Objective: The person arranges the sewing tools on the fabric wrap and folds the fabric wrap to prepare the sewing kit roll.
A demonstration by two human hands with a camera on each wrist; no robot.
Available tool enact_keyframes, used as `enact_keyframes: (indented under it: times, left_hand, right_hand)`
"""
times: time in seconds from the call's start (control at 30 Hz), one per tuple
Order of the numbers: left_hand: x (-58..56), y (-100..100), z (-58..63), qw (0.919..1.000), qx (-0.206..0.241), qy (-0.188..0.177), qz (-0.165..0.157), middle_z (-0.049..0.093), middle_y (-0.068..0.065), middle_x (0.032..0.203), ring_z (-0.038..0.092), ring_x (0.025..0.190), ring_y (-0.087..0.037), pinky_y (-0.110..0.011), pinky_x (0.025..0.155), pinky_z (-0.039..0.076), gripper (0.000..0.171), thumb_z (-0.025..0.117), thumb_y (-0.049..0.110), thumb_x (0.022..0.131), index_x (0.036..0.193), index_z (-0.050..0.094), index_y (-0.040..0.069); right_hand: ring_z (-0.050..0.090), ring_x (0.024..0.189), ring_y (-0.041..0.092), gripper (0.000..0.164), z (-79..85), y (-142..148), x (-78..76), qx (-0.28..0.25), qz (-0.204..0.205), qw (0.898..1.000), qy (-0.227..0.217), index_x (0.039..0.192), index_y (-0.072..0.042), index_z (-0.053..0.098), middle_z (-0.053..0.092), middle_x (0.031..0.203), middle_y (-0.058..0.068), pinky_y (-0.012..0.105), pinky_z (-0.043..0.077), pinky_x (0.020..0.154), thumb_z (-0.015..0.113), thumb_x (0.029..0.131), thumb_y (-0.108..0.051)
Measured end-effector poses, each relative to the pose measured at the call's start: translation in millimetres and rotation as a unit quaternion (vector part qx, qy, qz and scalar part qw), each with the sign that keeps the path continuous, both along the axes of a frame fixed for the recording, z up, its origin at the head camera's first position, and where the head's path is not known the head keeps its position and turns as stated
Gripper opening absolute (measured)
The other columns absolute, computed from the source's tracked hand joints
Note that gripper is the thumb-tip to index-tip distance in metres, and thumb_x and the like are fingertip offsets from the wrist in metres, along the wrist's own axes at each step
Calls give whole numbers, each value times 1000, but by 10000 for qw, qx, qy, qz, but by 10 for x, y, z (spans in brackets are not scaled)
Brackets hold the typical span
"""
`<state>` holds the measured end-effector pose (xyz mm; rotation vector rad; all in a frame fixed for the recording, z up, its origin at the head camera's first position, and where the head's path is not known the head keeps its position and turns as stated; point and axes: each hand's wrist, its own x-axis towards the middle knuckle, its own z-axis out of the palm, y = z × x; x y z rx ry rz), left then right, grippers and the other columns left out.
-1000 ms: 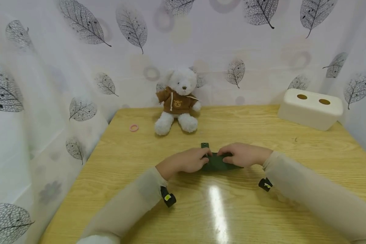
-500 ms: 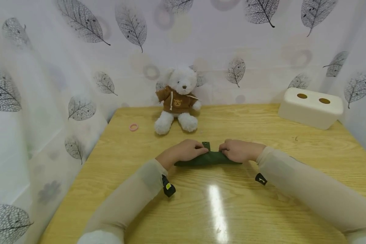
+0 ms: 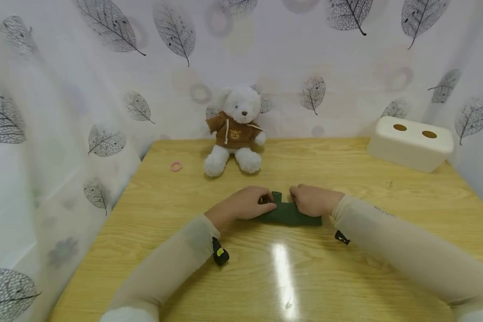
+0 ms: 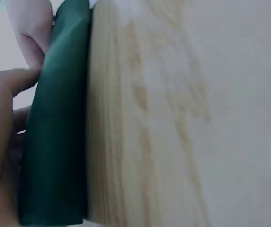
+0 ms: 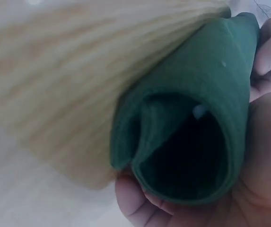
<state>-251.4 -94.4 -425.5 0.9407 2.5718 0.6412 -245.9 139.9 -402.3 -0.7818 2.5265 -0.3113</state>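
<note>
A dark green sheet rolled into a loose tube (image 3: 290,214) lies on the table between both hands. From its far side sticks up a short strap with a metal snap (image 3: 277,195). My left hand (image 3: 246,203) holds the left part, thumb on the near side and fingers behind. On the right part, my right hand (image 3: 315,200) grips the roll with curled fingers. The right wrist view looks into the open end of the green roll (image 5: 206,66), where a folded inner layer and a small pale spot show. In the left wrist view the green roll (image 4: 55,132) hides some fingertips.
A white teddy bear (image 3: 235,134) in a brown hoodie sits at the back of the wooden table (image 3: 177,277). A pink ring (image 3: 176,166) lies to its left. At the back right stands a cream box (image 3: 410,145) with two holes. A leaf-print curtain (image 3: 241,53) hangs behind.
The green sheet has gone from a flatter, wider shape into a narrower roll. My right hand has shifted a little left and its fingers have curled more. The left hand stays near its place.
</note>
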Motion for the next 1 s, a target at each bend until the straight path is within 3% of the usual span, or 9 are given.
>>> enact_keyframes:
  times: [0.23,0.4,0.67,0.8,1.0]
  left_hand:
    - [-15,-32,39,9979,473,-433,-44,69,11,100,63,90,-5,-28,82,52,22,65,40,99,108,70,21]
    - [21,-11,41,9970,563,-523,133,69,13,94,62,81,-5,-28,77,52,17,64,35,101,105,73,21]
    - [75,19,66,9984,505,15,251,72,7,100,64,89,-8,-29,82,52,18,64,30,101,104,78,18]
    - [99,25,82,9981,517,249,245,70,6,99,64,89,-9,-27,82,51,18,66,27,100,102,80,17]
    - [109,48,59,9975,612,219,258,69,7,96,62,85,-7,-25,77,51,19,65,28,100,104,81,17]
  right_hand:
    - [62,106,25,27,281,-52,-252,673,422,9955,-511,121,-8,64,65,119,9,46,50,90,46,104,-19]
    - [60,119,32,32,416,-165,-429,845,730,9927,-459,127,-7,68,64,129,11,50,49,97,54,103,-24]
    - [64,114,30,30,370,-306,-560,772,1014,9916,-233,121,-6,72,68,123,11,47,52,94,64,98,-24]
    - [67,105,23,28,320,-342,-585,563,924,9929,-497,118,-9,73,70,116,6,43,54,90,66,97,-25]
    - [64,92,16,25,292,-365,-607,340,669,9932,-887,116,-8,72,69,110,3,38,55,84,69,95,-21]
